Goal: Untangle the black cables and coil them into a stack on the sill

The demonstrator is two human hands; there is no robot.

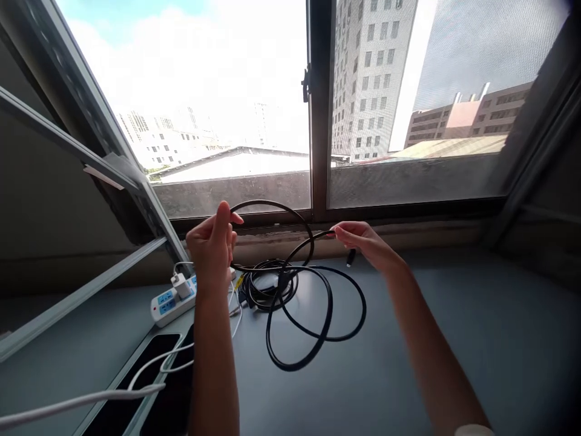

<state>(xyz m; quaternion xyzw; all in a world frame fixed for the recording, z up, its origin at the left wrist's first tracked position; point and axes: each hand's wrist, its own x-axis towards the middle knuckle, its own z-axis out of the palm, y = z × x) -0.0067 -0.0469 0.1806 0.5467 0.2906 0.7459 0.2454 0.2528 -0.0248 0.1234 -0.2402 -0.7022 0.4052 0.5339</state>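
Note:
A black cable hangs in loose loops between my two hands, above the grey table. My left hand is closed around one part of it, thumb pointing up. Pinched between the fingertips of my right hand is another stretch near the cable's end. A small black plug dangles just below the right fingers. Behind the loops, a coiled bundle of black cables lies on the table, a yellow tag showing at its left side.
A white power strip with a plugged-in charger sits on the table's left side. White cords run across dark, phone-like panels in front. A metal frame stands at left; a window rises behind the table.

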